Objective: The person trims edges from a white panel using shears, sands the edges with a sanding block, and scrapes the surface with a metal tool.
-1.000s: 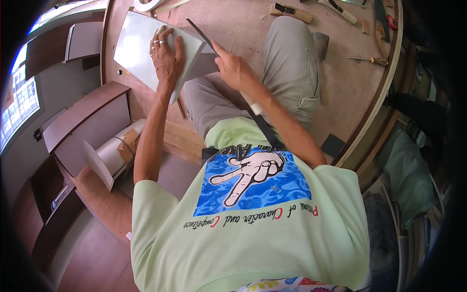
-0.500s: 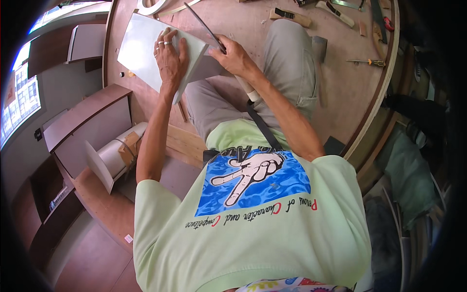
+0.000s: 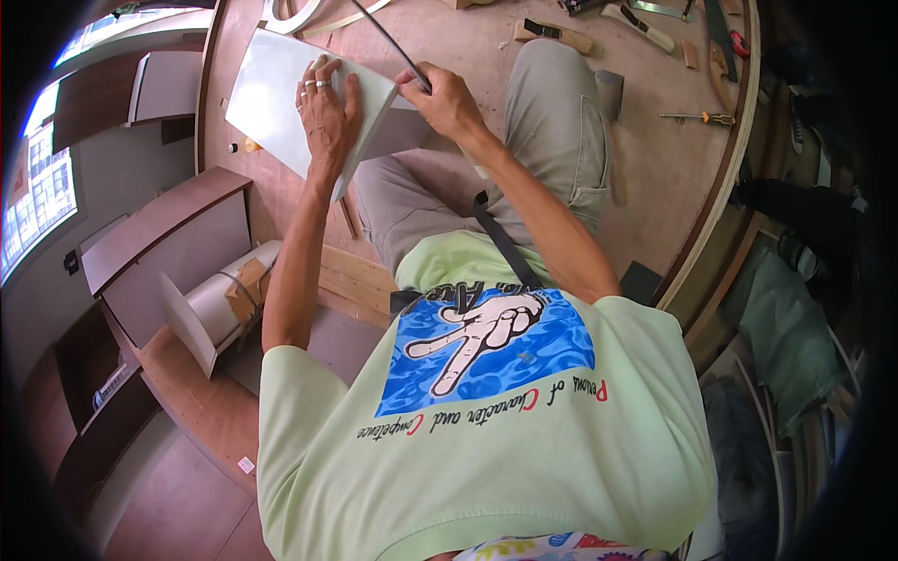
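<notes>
Head view: your left hand (image 3: 327, 112) lies flat, fingers spread, pressing the white panel (image 3: 281, 98) down across your knee above the plywood floor (image 3: 645, 168). Your right hand (image 3: 444, 98) is closed around a thin dark strip (image 3: 388, 42) at the panel's upper edge. Judged from this, the strip is only at the edge; most of it stands free. Hand tools (image 3: 636, 23) lie scattered beyond. No containers with visible contents; the open cabinet (image 3: 159, 252) at left shows nothing I can make out.
</notes>
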`<state>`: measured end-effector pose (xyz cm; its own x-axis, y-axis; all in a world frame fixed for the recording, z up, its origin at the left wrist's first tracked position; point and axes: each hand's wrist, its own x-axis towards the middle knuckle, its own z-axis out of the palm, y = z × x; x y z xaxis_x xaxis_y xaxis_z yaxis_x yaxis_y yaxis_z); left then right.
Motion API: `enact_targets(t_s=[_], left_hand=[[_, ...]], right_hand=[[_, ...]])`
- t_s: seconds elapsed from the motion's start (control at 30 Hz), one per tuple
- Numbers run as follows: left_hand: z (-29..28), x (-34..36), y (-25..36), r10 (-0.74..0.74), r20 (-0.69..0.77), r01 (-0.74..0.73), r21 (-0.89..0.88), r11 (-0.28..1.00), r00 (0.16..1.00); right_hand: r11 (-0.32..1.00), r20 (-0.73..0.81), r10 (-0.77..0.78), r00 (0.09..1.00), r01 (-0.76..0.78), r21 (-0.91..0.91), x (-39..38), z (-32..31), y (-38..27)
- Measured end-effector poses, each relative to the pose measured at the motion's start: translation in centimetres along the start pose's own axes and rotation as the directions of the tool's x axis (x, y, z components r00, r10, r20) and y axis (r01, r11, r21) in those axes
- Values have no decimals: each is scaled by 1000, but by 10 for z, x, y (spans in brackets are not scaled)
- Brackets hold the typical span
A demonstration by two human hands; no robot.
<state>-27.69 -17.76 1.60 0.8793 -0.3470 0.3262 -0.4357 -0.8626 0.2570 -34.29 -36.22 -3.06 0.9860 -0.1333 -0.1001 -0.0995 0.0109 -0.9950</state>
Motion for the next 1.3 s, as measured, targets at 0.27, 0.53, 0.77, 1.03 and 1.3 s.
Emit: enact_targets(t_s=[0.27, 0.53, 0.77, 1.03, 1.3], left_hand=[[0, -11, -16, -14, -33, 11, -99, 995, 999], [-7, -7, 2, -12, 29, 11, 16, 1000, 1000], [-8, -9, -3, 1, 17, 0, -35, 999, 1000], [-15, -14, -5, 15, 12, -15, -58, 998, 1000], [-9, -15, -4, 63, 13, -61, -96, 994, 998]], right_hand=[[987, -54, -161, 986, 160, -22, 6, 36, 39], [996, -95, -88, 992, 87, -21, 2, 6, 19], [989, -109, -142, 984, 137, -58, -4, 22, 31], [950, -95, -170, 981, 137, -281, -27, 26, 13], [998, -80, -61, 995, 59, -18, 0, 21, 38]])
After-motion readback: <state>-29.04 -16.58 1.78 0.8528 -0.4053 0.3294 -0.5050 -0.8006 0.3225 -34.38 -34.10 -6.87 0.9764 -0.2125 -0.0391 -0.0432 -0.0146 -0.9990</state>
